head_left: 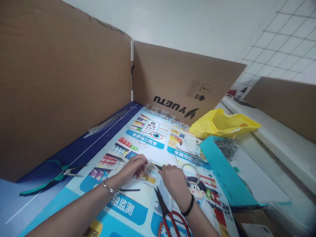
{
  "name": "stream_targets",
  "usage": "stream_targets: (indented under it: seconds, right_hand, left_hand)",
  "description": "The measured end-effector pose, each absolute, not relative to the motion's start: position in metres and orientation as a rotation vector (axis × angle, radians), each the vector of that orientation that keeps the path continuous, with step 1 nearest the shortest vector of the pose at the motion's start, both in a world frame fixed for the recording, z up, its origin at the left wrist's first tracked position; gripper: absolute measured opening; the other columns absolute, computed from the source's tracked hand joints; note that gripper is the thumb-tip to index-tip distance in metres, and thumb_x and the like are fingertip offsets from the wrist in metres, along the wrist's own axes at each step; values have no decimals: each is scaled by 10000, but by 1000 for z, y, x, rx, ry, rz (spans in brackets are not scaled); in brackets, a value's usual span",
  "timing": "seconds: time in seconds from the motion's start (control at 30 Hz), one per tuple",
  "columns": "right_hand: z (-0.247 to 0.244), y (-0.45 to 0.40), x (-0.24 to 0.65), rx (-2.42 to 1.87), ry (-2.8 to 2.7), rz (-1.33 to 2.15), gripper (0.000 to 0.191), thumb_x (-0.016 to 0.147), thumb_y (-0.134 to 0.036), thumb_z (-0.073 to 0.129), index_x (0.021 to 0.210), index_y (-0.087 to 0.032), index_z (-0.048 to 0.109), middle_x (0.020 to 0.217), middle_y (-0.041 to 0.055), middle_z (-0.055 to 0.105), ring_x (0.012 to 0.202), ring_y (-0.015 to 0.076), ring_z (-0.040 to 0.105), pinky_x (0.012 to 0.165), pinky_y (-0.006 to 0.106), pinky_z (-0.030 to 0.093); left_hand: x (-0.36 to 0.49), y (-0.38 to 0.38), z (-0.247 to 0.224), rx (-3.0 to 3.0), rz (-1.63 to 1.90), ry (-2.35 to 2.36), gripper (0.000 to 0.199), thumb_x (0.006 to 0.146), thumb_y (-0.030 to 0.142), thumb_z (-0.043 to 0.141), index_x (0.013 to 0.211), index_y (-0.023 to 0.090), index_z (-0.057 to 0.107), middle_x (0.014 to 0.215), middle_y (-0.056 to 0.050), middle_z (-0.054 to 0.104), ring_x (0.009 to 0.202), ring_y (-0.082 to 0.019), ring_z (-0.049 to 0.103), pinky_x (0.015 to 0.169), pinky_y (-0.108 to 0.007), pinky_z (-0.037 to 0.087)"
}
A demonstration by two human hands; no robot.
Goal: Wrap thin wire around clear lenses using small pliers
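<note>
My left hand is closed in a pinch over the printed sheet. A thin, shiny wire shows at its fingertips, though its full shape is hard to make out. Close by on the right, my right hand is wrapped round a tool with a dark pointed tip; its handle is hidden in the fist. The tip points toward my left fingers. Scissors with red handles lie just below my right hand, blades apart. Beside that hand is a clear ring, like a roll of wire or tape.
Pliers with teal handles lie open at left, below a bundle of straight wires. Cardboard walls stand left and behind. Bent wire pieces line the back. Right are a yellow bag and a teal box with tangled wire.
</note>
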State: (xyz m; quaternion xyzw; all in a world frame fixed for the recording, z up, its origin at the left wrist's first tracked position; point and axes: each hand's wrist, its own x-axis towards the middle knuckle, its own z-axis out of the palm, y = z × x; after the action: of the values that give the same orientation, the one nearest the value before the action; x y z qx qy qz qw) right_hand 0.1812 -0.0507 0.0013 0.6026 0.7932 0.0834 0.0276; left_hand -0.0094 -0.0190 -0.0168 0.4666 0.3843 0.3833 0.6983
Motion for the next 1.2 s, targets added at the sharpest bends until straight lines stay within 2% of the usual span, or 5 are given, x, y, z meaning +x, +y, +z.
stream_targets:
  seconds: [0.37,0.67,0.97,1.2]
  right_hand:
    - [-5,-38,191,1825,2476,183,236,878,-391,482,801,-185,568,726,58,601,697,193,569,561,272,312]
    - [0,-41,183,1859,2473,220,235,861,-385,507,800,-174,593,747,78,601,756,221,558,614,303,324]
    - [0,-52,165,1890,2415,273,176,865,-329,515,812,-178,589,733,68,608,703,224,580,572,294,341]
    - [-1,-46,173,1869,2403,196,224,887,-354,476,826,-163,575,736,74,620,696,196,609,542,262,348]
  left_hand:
    - [-9,-19,-12,1083,845,892,225,807,351,454,713,164,538,572,19,528,399,-77,459,338,-172,297]
    - [-8,-18,-16,1073,817,897,235,771,399,478,732,173,531,579,25,527,376,-81,459,323,-175,297]
    - [-9,-18,-16,1109,826,875,206,764,364,477,733,167,529,577,23,521,394,-86,475,335,-177,311]
    - [-10,-17,-21,1068,822,886,237,773,394,478,743,168,541,579,20,527,387,-90,478,322,-178,316]
